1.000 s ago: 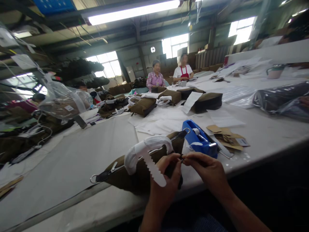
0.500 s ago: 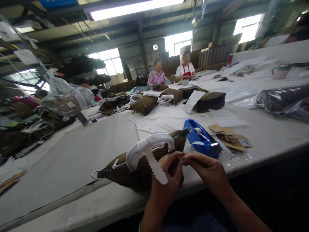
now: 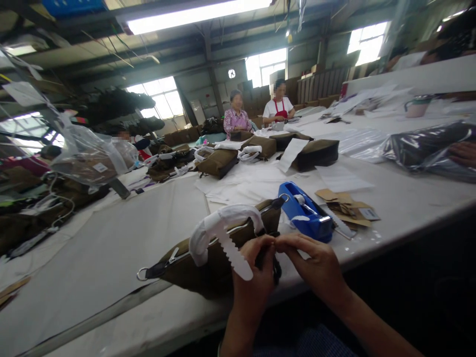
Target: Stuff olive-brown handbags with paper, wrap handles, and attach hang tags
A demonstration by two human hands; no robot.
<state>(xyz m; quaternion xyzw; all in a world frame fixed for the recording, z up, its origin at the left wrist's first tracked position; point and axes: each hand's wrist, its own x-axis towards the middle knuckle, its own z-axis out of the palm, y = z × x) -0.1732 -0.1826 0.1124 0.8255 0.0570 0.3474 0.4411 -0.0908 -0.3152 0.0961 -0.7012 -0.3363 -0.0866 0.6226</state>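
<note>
An olive-brown bag (image 3: pixel 193 267) lies at the near edge of the white table (image 3: pixel 122 238), its handle wrapped in white foam paper (image 3: pixel 223 225) with a loose scalloped strip hanging down. My left hand (image 3: pixel 256 277) is closed at the bag's near end, fingers pinched on a small dark part by the handle's base. My right hand (image 3: pixel 316 265) meets it fingertip to fingertip, also pinched on that part. A dark strap hangs below the two hands. What exactly the fingers grip is too small to name.
A blue tape dispenser (image 3: pixel 305 213) stands just behind my hands, brown card tags (image 3: pixel 345 206) to its right. More olive bags (image 3: pixel 219 161) and white sheets lie farther back. Two people sit at the far end. Plastic-wrapped dark goods (image 3: pixel 427 146) lie at right.
My hands have drawn slightly closer together at the bag's handle base. The view has shifted a little; the bag and dispenser stay in place.
</note>
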